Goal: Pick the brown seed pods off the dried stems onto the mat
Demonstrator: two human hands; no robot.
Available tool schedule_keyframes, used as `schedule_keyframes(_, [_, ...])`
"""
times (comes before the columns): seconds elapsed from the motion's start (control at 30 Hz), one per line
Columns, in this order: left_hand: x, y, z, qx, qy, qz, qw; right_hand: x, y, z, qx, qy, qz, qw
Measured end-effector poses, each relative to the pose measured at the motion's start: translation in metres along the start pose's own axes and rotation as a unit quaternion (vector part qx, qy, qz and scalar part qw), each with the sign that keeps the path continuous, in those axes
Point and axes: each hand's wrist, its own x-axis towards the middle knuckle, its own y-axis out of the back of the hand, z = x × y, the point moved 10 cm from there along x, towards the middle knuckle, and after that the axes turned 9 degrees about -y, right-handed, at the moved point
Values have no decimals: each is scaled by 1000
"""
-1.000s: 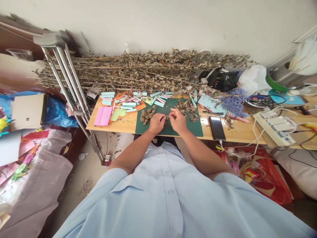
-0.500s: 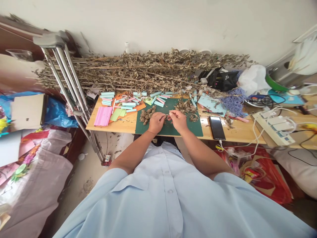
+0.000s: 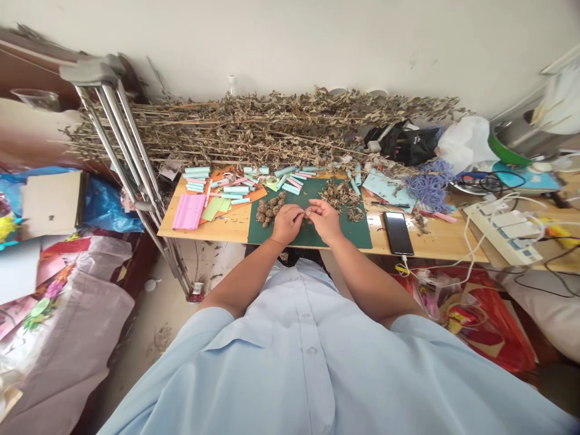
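Note:
My left hand [image 3: 288, 224] and my right hand [image 3: 325, 220] meet fingertip to fingertip above a green cutting mat [image 3: 306, 237]. Both are closed in a pinch on a small bit of dried leaf, mostly hidden by the fingers. Just left of my left hand lies a pile of rolled dried-leaf balls [image 3: 268, 209]. Loose dried leaves [image 3: 342, 196] are heaped on the mat beyond my right hand.
Long dried leafy stalks [image 3: 254, 130] lie along the wall. Paper rolls [image 3: 235, 191] and a pink paper stack [image 3: 188, 211] are at left. A phone [image 3: 398, 233], purple yarn [image 3: 429, 184] and a power strip [image 3: 502, 232] are at right. Metal crutches [image 3: 131, 151] lean by the table's left end.
My fingertips have come closer together, and the bit of leaf that showed between them is now mostly covered. The right fingers have shifted slightly.

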Motion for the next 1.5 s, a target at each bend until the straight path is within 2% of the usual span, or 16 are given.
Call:
schedule_keyframes(0.17, [1, -3, 1, 2, 1, -21, 1000, 2, 3, -3, -24, 16, -4, 1000])
schedule_keyframes(0.43, [-2, -2, -3, 13, -6, -3, 1000, 10, 26, 2, -13, 16, 58, 998])
schedule_keyframes(0.57, [-2, 0, -1, 18, -21, 6, 1000, 10, 36, 0, -41, 14, 92, 995])
schedule_keyframes(0.67, [-1, -2, -3, 25, -9, -3, 1000, 8, 30, -4, -82, 34, 70, 994])
schedule_keyframes(0.77, [-1, -2, -3, 25, 0, -11, 1000, 4, 16, -11, -109, 90, 21, 990])
schedule_keyframes(0.93, [0, -1, 0, 21, -5, -11, 1000, -6, 6, -22, -195, 171, 5, 966])
schedule_keyframes(1.1, [-1, -2, 0, 22, -4, -17, 1000, -21, -2, -41, -317, 268, -25, 909])
schedule_keyframes(1.17, [-1, -4, -2, 23, -1, -19, 1000, -22, 0, -44, -334, 285, -26, 898])
schedule_keyframes(1.3, [-2, -3, -3, 31, 0, -10, 999, -18, 8, -39, -326, 275, -11, 905])
schedule_keyframes(1.5, [-2, -2, -5, 44, 12, -11, 999, -6, 22, -26, -269, 209, 29, 940])
